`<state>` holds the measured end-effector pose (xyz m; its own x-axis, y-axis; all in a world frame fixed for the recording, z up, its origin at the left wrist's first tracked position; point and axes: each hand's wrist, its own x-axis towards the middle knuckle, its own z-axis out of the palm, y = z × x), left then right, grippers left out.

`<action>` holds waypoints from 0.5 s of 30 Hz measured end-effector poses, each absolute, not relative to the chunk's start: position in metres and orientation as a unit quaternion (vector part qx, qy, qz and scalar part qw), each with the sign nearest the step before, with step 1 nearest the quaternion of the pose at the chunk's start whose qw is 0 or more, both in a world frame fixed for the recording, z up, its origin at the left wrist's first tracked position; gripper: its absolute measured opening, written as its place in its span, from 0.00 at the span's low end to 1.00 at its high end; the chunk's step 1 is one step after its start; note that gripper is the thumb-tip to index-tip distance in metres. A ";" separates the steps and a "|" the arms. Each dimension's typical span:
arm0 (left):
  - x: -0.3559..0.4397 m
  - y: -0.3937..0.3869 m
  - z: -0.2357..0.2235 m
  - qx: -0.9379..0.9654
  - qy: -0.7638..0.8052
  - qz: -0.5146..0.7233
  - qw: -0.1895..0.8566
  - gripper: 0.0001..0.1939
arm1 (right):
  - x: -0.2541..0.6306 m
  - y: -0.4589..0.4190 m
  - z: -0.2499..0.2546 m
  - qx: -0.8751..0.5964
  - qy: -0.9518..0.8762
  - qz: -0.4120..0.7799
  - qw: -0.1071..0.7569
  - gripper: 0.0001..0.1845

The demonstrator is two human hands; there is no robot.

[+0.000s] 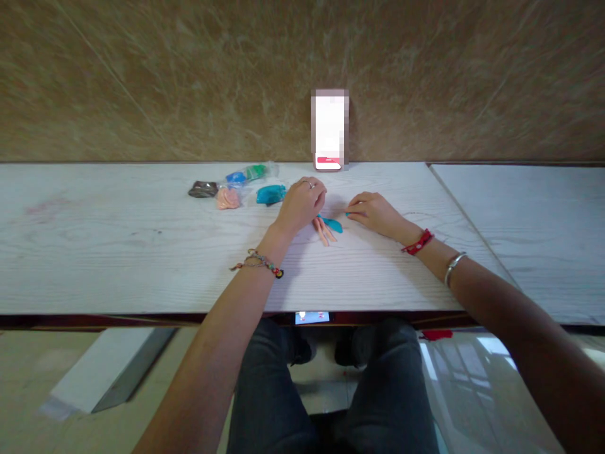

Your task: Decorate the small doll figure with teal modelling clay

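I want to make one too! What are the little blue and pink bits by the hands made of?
The blue piece looks like soft modelling clay, smooth and matte, pressed flat. The pink strips seem to be clay too: matte, rolled thin. It could be dough instead; looks can't settle that.

The left hand [305,200] is closed over the top of a small pink and teal clay figure [326,228], its thin pink strips and a teal flap showing below the fingers. The right hand [373,213], just beside it, pinches a bit of teal clay [348,214]. Near the left hand lie a teal packet [271,194] and brown [203,189], pink [229,198], blue [236,178] and green packets [256,171]. A lit phone [328,129] leans upright against the brown wall [212,82] behind the white table [118,252].
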<state>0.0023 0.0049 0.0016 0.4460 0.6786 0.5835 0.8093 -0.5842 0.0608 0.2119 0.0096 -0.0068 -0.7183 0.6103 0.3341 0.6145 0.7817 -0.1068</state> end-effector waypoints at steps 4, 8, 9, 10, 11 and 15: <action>-0.003 0.009 0.003 -0.837 -0.443 -0.302 0.110 0.09 | 0.208 0.007 -0.007 -0.348 -0.925 -0.025 0.147 0.14; -0.008 0.013 0.005 -0.829 -0.446 -0.320 0.108 0.08 | 0.206 0.000 -0.009 -0.349 -0.926 -0.032 0.138 0.17; -0.010 0.013 0.006 -0.830 -0.445 -0.320 0.104 0.08 | 0.207 -0.001 -0.009 -0.341 -0.930 -0.026 0.136 0.17; -0.011 0.014 0.006 -0.832 -0.442 -0.320 0.100 0.08 | 0.207 -0.002 -0.009 -0.333 -0.933 -0.021 0.132 0.17; -0.011 0.014 0.006 -0.835 -0.438 -0.318 0.095 0.09 | 0.208 -0.003 -0.008 -0.329 -0.935 -0.019 0.127 0.17; -0.011 0.015 0.006 -0.847 -0.431 -0.300 0.088 0.09 | 0.214 -0.003 -0.006 -0.352 -0.929 -0.034 0.109 0.19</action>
